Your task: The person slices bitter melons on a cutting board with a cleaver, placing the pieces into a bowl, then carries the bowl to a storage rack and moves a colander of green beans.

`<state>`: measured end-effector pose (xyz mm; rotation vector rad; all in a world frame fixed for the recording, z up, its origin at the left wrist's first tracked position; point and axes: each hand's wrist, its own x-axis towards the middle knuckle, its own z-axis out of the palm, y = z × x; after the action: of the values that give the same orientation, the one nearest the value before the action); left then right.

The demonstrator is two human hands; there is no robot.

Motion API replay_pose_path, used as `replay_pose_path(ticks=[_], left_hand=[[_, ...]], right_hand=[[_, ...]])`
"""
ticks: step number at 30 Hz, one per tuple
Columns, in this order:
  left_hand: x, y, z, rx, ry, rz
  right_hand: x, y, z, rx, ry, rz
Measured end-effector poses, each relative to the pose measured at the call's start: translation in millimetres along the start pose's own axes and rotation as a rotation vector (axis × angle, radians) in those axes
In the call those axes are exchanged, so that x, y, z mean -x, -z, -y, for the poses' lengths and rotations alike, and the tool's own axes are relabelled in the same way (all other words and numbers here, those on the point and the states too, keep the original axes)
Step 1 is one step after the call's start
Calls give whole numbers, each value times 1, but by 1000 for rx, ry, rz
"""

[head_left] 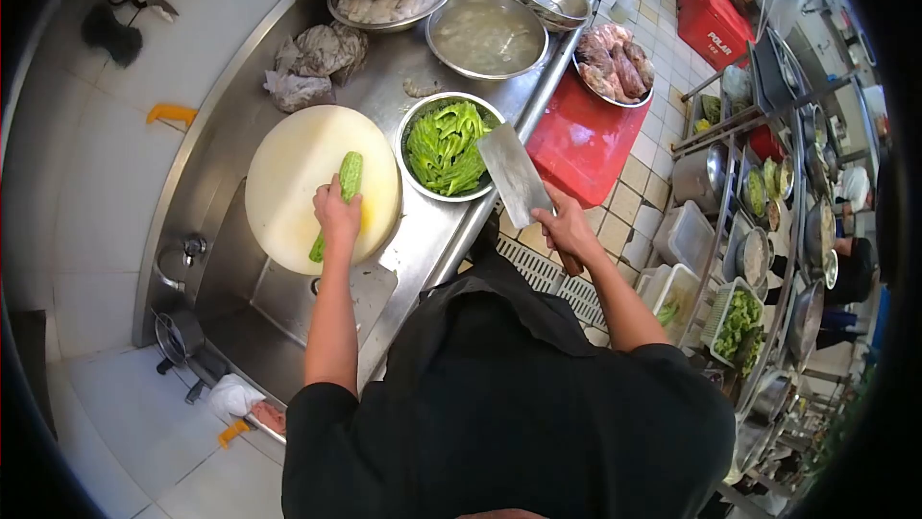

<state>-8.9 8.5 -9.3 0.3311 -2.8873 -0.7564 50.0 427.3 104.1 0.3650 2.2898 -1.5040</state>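
My left hand (338,215) is wrapped round a long, bumpy green bitter melon (351,173), pressing it on a thick round cutting board (288,149). Both ends of the melon show beyond the fingers. My right hand (567,231) grips a cleaver (516,173) by its wooden handle, away from the board. Its broad blade is raised, overlapping the right rim of a colander (403,149) in this view. Bright green cut pieces (444,144) fill that colander, which stands just right of the board.
The board lies partly over a steel sink (259,317). Behind it are plastic-wrapped bundles (322,53), a bowl of cloudy water (488,36) and other steel bowls. On the right, a basin of meat (615,63) sits by a red lid (581,144). Shelves (730,183) hold pots and vegetables.
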Motion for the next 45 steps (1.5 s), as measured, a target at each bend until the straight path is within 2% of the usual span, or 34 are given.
replay_pose_path(ticks=[2,5,8,10,11,12,13,15,18,21,23,25,27,28,31,34,35,37,38,41,42,43,45], left_hand=[[-10,-8,-4,7,-25,21],[-11,7,-60,-214,-167,-243],[-17,3,-101,93,-141,55],[-12,14,-140,4,150,579],[-6,-37,-105,57,69,618],[5,-48,-110,86,113,687],[13,-57,-112,266,307,792],[33,-86,-109,1037,571,673],[25,-113,-108,1616,701,584],[-1,-113,-111,1351,823,480],[-28,-109,-94,1218,800,694],[-37,-89,-110,984,764,728],[-45,-98,-113,1078,795,655],[-45,-103,-120,1177,896,505],[-31,-114,-121,1408,781,290],[-6,-105,-137,1145,683,234],[6,-106,-144,1157,653,232],[19,-110,-152,1227,643,423],[17,-123,-151,1294,717,460],[1,-158,-131,1434,697,417],[-7,-161,-123,1371,713,456],[-16,-147,-118,1320,669,554],[-26,-125,-112,1328,681,617]], right_hand=[[-6,-1,-2,-54,24,-42],[-20,1,10,-100,142,-95],[-29,8,17,-171,131,-144],[-29,12,14,-210,129,-173],[-28,13,10,-235,139,-195],[-27,14,6,-258,150,-217],[-27,16,-2,-267,126,-227],[-21,18,-20,-282,69,-244],[-11,18,-28,-310,26,-223],[-3,20,-30,-323,7,-236],[-1,23,-28,-337,14,-249],[1,25,-28,-353,34,-250],[-1,26,-28,-371,41,-251],[-3,24,-32,-367,49,-262],[-3,28,-38,-359,57,-240],[1,26,-43,-360,43,-221],[0,25,-45,-347,31,-226],[-1,22,-45,-327,11,-243],[1,21,-43,-352,12,-245],[-10,19,-59,-362,-9,-270],[-9,21,-58,-324,11,-284],[-9,21,-57,-287,27,-309],[-10,20,-59,-270,86,-323]])
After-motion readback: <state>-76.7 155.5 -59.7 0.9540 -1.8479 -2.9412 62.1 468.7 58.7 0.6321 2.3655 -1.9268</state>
